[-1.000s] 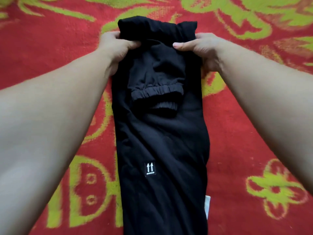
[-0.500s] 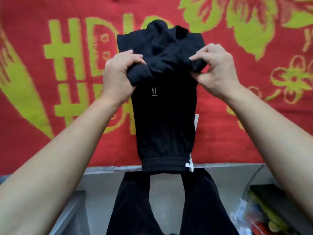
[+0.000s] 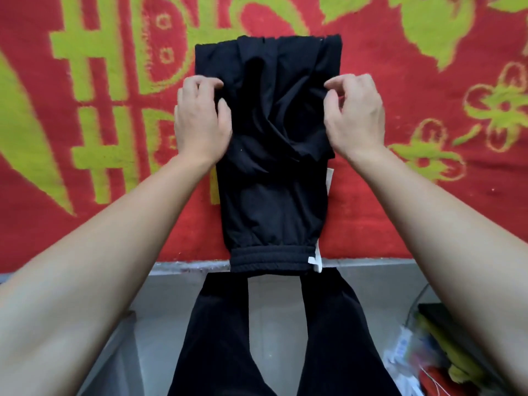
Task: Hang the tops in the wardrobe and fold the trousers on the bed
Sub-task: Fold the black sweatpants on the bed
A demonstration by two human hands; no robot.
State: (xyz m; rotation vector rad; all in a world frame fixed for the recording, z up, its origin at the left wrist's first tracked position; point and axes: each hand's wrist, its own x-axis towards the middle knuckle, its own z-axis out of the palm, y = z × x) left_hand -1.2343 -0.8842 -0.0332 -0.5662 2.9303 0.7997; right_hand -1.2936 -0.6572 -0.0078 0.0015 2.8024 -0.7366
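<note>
A pair of black trousers (image 3: 274, 201) lies folded on the bed's red and green blanket (image 3: 400, 195). Its elastic waistband sits at the near edge of the bed, beside a white tag. The leg end is doubled back over the upper half into a rumpled layer. My left hand (image 3: 200, 121) grips the left edge of that folded layer with curled fingers, the thumb on the cloth. At the right edge, my right hand (image 3: 355, 115) pinches the layer with bent fingers. No tops or wardrobe are in view.
The bed's grey edge (image 3: 183, 265) runs across below the waistband, with grey floor (image 3: 274, 310) beyond. My own black-trousered legs (image 3: 217, 338) stand there. A heap of bags and coloured items (image 3: 434, 355) lies at the lower right, a grey box edge (image 3: 120, 338) at the lower left.
Both hands drew the leg end back toward me and laid it down over the trousers. The arrow label is now covered. The view tilted down to show the bed edge and floor.
</note>
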